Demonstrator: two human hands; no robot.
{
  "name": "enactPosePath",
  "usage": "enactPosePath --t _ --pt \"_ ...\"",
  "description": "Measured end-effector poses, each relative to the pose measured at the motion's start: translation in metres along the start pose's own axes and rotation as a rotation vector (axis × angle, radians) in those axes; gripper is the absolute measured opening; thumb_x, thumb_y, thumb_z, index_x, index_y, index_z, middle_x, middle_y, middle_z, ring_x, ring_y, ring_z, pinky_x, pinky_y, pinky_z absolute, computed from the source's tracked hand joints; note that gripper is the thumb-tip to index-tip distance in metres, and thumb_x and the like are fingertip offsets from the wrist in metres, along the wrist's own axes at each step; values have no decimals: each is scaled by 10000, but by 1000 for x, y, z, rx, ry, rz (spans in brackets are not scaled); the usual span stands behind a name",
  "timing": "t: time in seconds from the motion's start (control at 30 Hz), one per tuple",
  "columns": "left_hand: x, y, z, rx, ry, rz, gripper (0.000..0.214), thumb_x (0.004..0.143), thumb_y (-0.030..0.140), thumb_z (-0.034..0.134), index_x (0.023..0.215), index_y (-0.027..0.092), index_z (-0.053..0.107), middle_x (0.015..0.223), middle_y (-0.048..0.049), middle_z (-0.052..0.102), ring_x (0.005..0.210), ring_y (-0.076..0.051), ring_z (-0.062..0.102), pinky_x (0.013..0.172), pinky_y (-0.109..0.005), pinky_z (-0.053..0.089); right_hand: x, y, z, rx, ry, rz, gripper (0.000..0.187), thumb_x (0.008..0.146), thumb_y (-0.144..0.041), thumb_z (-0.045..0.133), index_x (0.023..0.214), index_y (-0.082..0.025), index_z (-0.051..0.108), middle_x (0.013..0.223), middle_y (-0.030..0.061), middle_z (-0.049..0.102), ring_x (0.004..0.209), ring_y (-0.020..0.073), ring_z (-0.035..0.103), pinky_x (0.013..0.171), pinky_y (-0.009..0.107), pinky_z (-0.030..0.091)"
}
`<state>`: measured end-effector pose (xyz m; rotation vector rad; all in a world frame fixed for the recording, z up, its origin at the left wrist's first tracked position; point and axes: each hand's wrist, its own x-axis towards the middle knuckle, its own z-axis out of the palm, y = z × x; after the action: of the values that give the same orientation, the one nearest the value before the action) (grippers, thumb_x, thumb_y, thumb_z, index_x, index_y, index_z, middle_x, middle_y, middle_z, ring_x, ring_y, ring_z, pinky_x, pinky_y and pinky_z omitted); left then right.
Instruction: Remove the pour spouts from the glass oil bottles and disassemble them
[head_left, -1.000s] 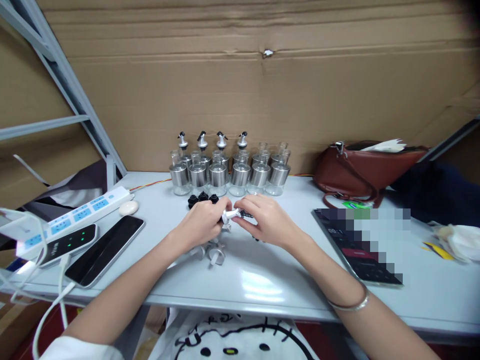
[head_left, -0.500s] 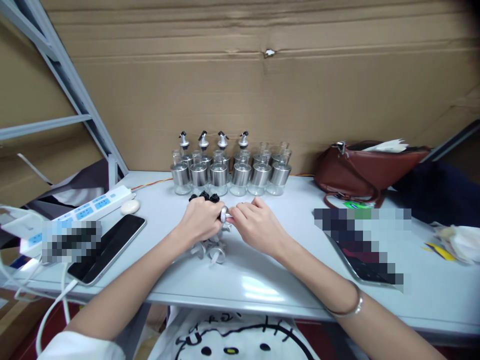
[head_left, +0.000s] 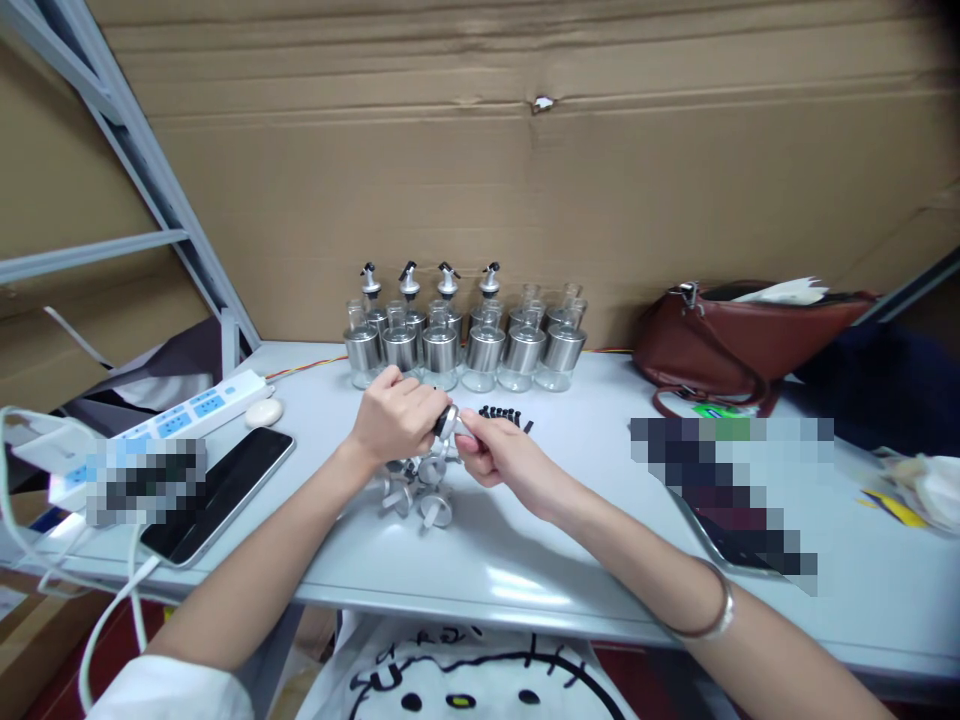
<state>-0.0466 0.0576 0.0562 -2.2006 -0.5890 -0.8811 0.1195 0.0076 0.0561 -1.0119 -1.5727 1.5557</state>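
My left hand (head_left: 394, 420) and my right hand (head_left: 496, 458) meet over the grey table (head_left: 525, 560), both closed on one small silver pourer spout (head_left: 448, 422) with a black part at its end. Under the hands lies a heap of several loose silver spouts (head_left: 420, 490). A short row of small black plugs (head_left: 504, 413) lies just beyond my right hand. Behind stand several glass bottles with steel sleeves (head_left: 465, 345); the back-row ones on the left carry spouts.
A white power strip (head_left: 187, 412), a white oval object (head_left: 262, 411), two phones (head_left: 217, 480) and cables lie at the left. A brown leather bag (head_left: 742, 330) and a dark tablet (head_left: 735, 500) sit at the right. Cardboard forms the back wall.
Both hands have lifted slightly and drawn nearer me, still holding the spout. The row of black plugs beyond my right hand has come into view.
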Motion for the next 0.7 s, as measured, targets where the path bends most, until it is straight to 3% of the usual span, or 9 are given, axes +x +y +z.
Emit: enactPosePath --t 0.1,0.17,0.23,0.27,0.33,0.37,0.47,0.57,0.7 --pt "2 0 -2 -1 3 -36 212 835 162 425 666 184 551 532 0 593 495 -142 486 559 -324 254 1 0 -1 195 -136 48 480 815 -661 395 621 -236 285 504 -119 128 453 69 76 440 221 119" --pt "-1 -6 -3 -90 -47 -133 175 818 181 447 696 189 572 568 -3 624 514 -142 515 564 -312 291 0 0 -4 47 -111 -70 470 854 -641 350 630 -231 300 519 -99 187 453 76 135 444 221 162" --pt "-7 -19 -4 -202 -118 -354 150 772 171 446 740 194 590 638 -13 660 568 -151 566 585 -287 347 -3 1 -10 -309 5 -272 438 892 -580 351 643 -221 335 556 -60 298 484 94 238 485 238 239" --pt "-11 -28 -5 -220 -145 -539 177 749 148 429 771 198 597 671 -15 668 591 -160 581 597 -277 371 -4 1 -15 -506 86 -378 407 912 -531 362 655 -216 358 586 -37 354 512 107 287 517 252 274" --pt "-18 -45 -6 -141 -206 -877 222 733 127 402 817 206 592 744 -34 672 700 -205 616 612 -282 387 -5 0 -24 -797 232 -550 326 948 -413 363 701 -207 415 651 2 447 572 133 371 575 273 325" --pt "-20 -51 -6 -109 -268 -952 282 716 107 402 910 206 580 790 -42 668 734 -225 618 624 -292 389 -5 0 -28 -867 281 -609 286 963 -358 348 750 -200 454 692 20 485 605 145 410 598 279 349" --pt "-22 -57 -4 -118 -484 -933 487 664 36 394 1127 176 456 954 -86 630 805 -245 607 663 -313 397 -2 2 -38 -959 356 -730 215 976 -229 326 977 -163 530 865 83 566 743 174 509 675 294 418" --pt "-19 -48 1 -105 -644 -808 452 657 -7 364 1053 184 471 1013 -97 594 866 -248 585 723 -339 397 1 7 -42 -1069 357 -776 220 967 -186 362 1094 -144 537 948 112 595 839 203 542 734 326 443" --pt "-19 -40 10 -38 -654 -676 303 745 24 354 918 195 535 959 -90 594 920 -264 562 779 -385 364 2 12 -43 -1118 370 -756 219 966 -193 384 1109 -159 546 948 107 614 860 211 564 736 337 447"
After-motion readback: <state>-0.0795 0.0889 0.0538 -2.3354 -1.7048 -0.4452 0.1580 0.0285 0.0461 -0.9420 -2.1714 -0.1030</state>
